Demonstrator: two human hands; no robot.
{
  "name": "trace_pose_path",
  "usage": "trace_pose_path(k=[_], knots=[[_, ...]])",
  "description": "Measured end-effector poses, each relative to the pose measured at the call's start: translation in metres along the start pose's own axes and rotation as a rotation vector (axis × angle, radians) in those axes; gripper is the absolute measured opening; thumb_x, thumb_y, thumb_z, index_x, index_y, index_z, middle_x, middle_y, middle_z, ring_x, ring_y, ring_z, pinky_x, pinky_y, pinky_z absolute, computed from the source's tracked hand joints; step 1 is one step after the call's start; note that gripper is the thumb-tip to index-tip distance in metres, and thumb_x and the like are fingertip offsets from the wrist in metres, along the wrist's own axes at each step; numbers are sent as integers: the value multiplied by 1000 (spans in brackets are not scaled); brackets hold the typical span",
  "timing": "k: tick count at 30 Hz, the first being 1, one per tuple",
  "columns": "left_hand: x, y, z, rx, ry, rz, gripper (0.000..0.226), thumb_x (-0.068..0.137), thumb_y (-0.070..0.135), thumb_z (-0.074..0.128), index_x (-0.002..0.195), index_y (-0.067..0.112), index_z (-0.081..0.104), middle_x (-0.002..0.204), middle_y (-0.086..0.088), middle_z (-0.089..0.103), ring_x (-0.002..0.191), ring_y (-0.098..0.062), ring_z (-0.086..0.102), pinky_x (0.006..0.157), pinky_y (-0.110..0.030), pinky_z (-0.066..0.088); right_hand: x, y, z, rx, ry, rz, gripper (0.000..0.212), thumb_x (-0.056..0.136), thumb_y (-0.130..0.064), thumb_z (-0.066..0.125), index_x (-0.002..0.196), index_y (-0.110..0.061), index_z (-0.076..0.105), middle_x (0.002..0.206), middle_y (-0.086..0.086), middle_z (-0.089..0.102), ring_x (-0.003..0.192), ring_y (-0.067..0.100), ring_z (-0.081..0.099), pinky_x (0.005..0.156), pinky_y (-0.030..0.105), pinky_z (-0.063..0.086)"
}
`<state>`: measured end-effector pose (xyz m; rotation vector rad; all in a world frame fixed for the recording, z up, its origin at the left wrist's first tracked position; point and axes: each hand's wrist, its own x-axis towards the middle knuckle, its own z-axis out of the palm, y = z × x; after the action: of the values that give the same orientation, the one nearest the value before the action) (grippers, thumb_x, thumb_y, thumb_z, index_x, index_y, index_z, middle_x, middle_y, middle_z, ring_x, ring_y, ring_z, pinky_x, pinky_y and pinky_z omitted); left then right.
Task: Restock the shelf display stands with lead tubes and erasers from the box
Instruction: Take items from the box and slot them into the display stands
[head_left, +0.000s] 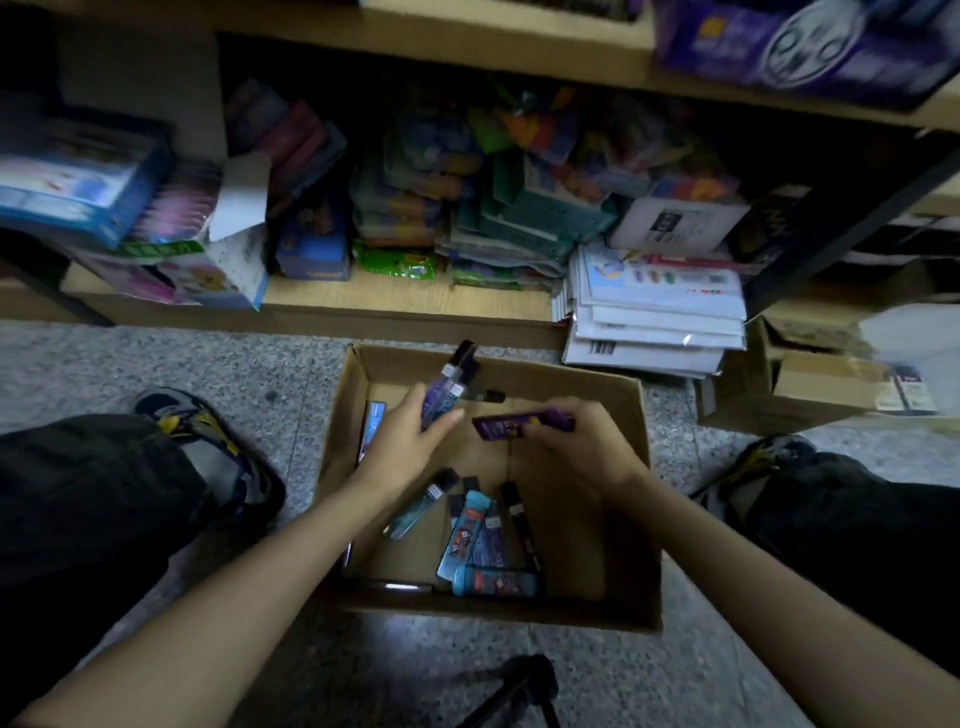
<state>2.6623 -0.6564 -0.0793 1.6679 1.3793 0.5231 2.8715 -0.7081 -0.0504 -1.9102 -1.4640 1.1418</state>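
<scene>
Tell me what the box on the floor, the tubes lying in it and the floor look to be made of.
The box is plain brown cardboard, matte, with raw folded flaps. The lead tubes are probably plastic with a glossy finish. Some look translucent teal with dark caps, and others carry printed labels. The floor is speckled grey stone, perhaps terrazzo or granite, and looks polished, judging by its sheen.

- Dim throughout; the brightest patch is the speckled floor near the bottom edge, with a faint sheen, so light probably comes from overhead.
- The shelf recess sits in deep shadow, its goods smeared and unreadable.
- Top corners blur, and shelf edges bow with wide-angle distortion.
- The left grip, right grip and the lead tubes they hold are soft with motion blur; the box interior is murky.
</scene>
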Motion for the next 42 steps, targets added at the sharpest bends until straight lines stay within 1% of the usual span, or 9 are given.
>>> trace_pose_path(k=[3,6,9,14,20,23,27,32,42], knots=[[-5,46,-11,-37,-50,106,22,85,31,66,82,28,45,68,11,50,60,7,49,56,-14,36,-9,-33,-33,34,-21,-103,21,86,-23,66,71,-9,62,61,-7,54,57,1,47,58,21,37],[-13,88,-19,-14,-48,214,33,79,32,72,97,15,52,82,2,60,74,-9,56,66,-27,41,-22,-73,-63,131,-67,-201,28,89,-18,62,62,-21,56,50,-16,52,49,-7,44,50,8,33],[-22,128,-26,-49,-10,276,36,75,29,76,99,13,55,87,-2,65,80,-16,59,72,-31,44,-36,-107,-89,189,-23,-277,33,89,-16,62,58,-23,53,45,-18,50,45,-6,41,47,6,31],[-33,184,-37,-428,-11,250,26,76,12,74,93,22,57,83,7,68,73,0,63,66,-19,49,-56,-151,-129,319,62,-394,12,89,-15,60,78,-18,61,57,-13,61,53,-1,53,51,14,41],[-32,225,-66,-444,20,337,12,83,17,67,86,15,56,59,8,62,51,0,56,46,-13,40,-65,-194,-170,261,142,-543,6,90,-10,60,85,-13,59,64,-5,61,55,-1,55,53,10,43],[-26,236,-91,-466,105,326,16,91,27,53,85,12,52,54,5,52,43,-2,49,40,-15,35,-56,-218,-193,245,215,-580,8,89,-13,61,82,-18,59,69,-1,64,61,7,59,56,24,49],[-17,244,-129,-503,196,326,20,91,35,47,92,17,54,64,12,63,50,4,55,46,-9,41,-31,-247,-218,86,414,-660,16,88,-18,63,77,-28,58,70,-3,63,66,12,60,68,42,50],[0,251,-161,-592,225,295,17,89,36,50,96,22,57,71,9,67,56,-4,59,54,-22,47,16,-281,-230,18,573,-672,17,88,-16,63,77,-25,54,73,6,62,67,18,65,66,38,55],[4,243,-184,-670,283,252,7,90,22,56,96,21,58,65,8,69,51,-6,61,43,-18,47,83,-337,-199,-244,698,-738,17,90,-21,62,103,-11,60,90,0,62,79,16,58,73,32,48]])
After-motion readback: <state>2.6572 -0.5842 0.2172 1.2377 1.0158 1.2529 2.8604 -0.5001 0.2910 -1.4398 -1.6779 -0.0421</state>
